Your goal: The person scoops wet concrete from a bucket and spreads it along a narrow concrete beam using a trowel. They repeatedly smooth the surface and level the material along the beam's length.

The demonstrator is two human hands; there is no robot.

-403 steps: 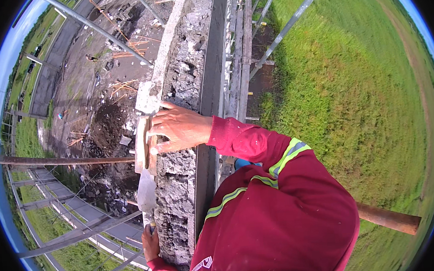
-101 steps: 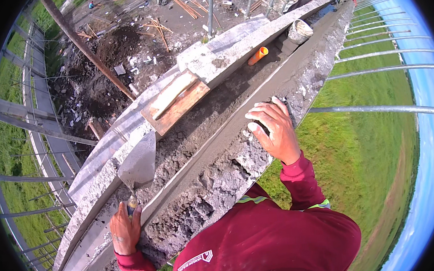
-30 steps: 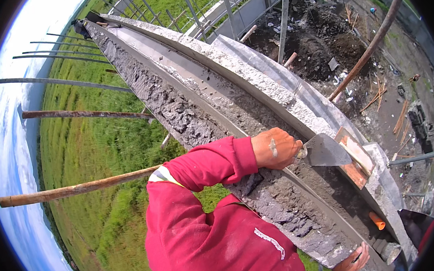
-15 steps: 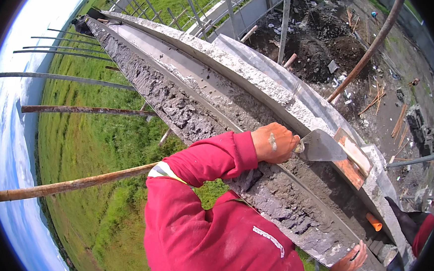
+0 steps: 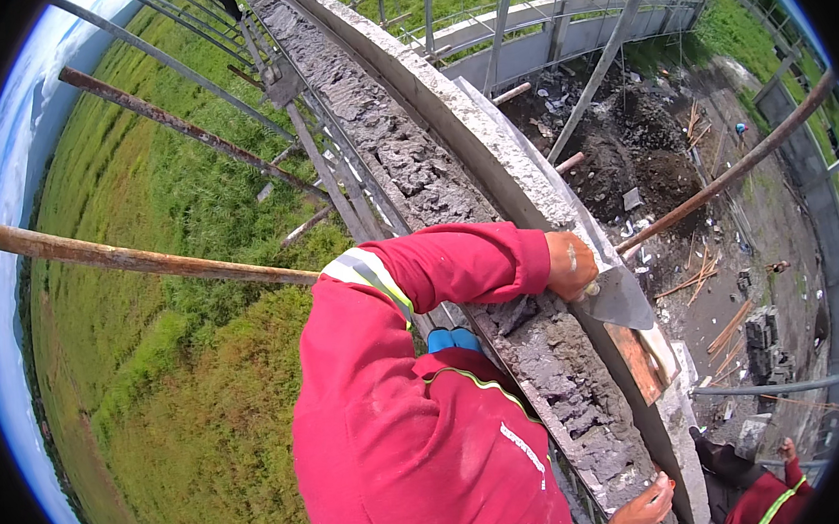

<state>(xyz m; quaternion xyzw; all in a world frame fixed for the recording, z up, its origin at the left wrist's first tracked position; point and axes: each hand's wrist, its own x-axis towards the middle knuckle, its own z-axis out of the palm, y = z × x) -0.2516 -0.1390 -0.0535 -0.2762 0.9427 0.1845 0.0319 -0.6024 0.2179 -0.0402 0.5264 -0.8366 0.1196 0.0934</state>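
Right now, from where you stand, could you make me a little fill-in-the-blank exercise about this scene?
1. The worker's left hand holds a ____.
2. The flat board with a pale handle is made of ____.
3. The worker's lower hand in the picture is the ____ one.
4. The field is mostly ____ in colour.

Missing words: trowel; wood; right; green.

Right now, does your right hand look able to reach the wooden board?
Probably yes: the right hand shows no tool, and nothing seems to block its way to the wooden board. The trowel in the left hand is only by the board's far end.
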